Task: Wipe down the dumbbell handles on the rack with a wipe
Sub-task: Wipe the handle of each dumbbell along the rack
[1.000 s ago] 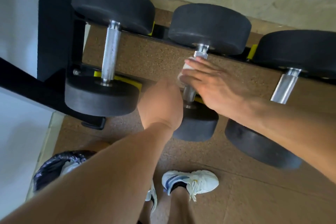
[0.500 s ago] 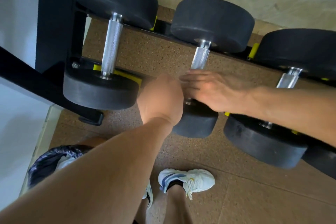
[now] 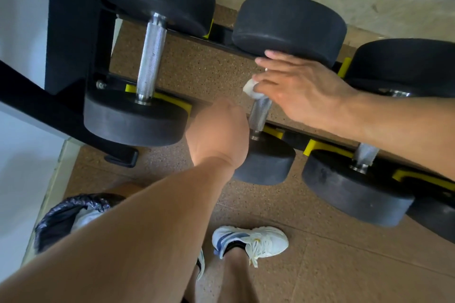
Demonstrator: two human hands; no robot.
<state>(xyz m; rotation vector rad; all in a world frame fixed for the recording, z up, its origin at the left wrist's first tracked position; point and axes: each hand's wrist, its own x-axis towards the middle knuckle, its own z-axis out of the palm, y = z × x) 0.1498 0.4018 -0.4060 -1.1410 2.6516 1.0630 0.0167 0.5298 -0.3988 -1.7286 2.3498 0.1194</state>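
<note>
Three black dumbbells lie across a black rack [image 3: 71, 32] with yellow cradles. My right hand [image 3: 298, 88] wraps a small white wipe [image 3: 251, 87] around the upper part of the middle dumbbell's metal handle [image 3: 259, 114], close to its far head [image 3: 290, 24]. My left hand [image 3: 218, 133] is curled beside the lower end of that handle, against the near head [image 3: 267, 162]; its fingers are hidden, so what it grips is unclear. The left dumbbell's handle [image 3: 150, 56] is bare. The right dumbbell's handle [image 3: 366, 155] is mostly hidden behind my right forearm.
A bin lined with a dark bag [image 3: 66, 214] stands on the floor at lower left, by a white wall. My white shoe [image 3: 251, 241] is on the cork-coloured floor below the rack. A pale wall runs behind the rack.
My right hand has slid with the wipe from the near end of the middle handle up toward the far head. My left hand has stayed by the near head.
</note>
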